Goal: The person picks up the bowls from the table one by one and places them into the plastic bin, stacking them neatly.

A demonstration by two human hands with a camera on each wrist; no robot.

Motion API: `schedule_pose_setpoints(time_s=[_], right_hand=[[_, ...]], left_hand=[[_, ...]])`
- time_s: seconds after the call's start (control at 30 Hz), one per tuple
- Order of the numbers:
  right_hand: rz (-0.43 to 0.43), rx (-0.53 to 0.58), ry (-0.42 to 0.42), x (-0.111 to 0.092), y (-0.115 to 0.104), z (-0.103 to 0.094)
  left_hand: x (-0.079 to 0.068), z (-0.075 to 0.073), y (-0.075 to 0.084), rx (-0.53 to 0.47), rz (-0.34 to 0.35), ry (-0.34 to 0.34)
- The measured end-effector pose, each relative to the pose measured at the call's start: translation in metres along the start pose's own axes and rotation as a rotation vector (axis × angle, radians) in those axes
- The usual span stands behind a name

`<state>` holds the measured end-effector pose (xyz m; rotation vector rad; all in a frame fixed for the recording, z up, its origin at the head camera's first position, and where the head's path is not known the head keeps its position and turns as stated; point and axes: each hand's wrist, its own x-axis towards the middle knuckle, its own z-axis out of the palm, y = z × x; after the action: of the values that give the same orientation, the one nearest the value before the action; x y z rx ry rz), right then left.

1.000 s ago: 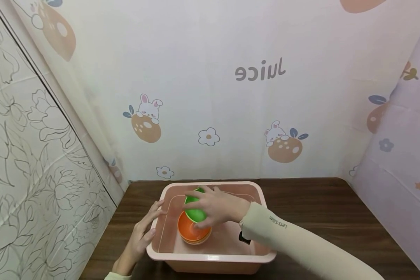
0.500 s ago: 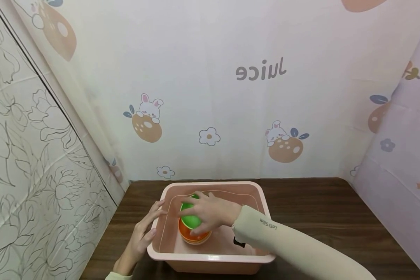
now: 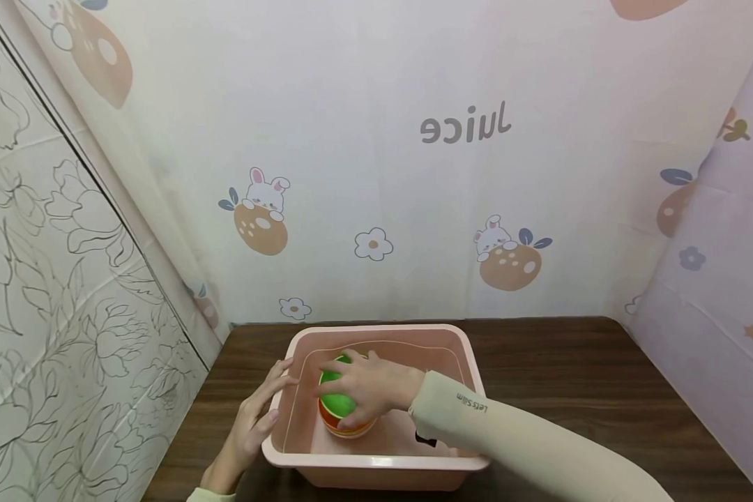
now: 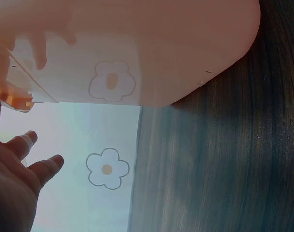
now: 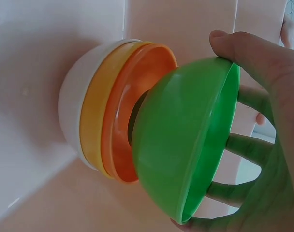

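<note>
Inside a pink basin (image 3: 436, 460), my right hand (image 3: 373, 387) holds a green bowl (image 5: 181, 130) by its rim, thumb on one side and fingers spread along the other. The green bowl is tilted, its base partly within an orange bowl (image 5: 132, 130). That orange bowl sits nested in a yellow bowl (image 5: 96, 111), with a white bowl (image 5: 72, 104) outermost. In the head view the hand covers much of the green bowl. My left hand (image 3: 247, 422) rests at the basin's left rim, its fingers (image 4: 48, 169) fairly straight and spread.
The basin stands on a dark wooden table (image 3: 558, 390). A printed curtain (image 3: 376, 174) hangs behind it, and a flower-patterned panel (image 3: 81, 279) rises at the left.
My right hand has moved left and down with the green bowl, bringing it over and partly into the orange bowl. The left hand stays on the basin's rim.
</note>
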<state>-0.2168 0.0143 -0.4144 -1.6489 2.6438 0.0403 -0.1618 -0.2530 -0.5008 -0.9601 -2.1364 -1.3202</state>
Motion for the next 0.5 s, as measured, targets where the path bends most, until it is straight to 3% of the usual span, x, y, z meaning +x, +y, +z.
schedule_pose_setpoints(time_s=[0.5], right_hand=[[0.014, 0.002, -0.013, 0.0005, -0.0022, 0.0029]], left_hand=[[-0.0001, 0.0004, -0.0004, -0.018, 0.011, 0.003]])
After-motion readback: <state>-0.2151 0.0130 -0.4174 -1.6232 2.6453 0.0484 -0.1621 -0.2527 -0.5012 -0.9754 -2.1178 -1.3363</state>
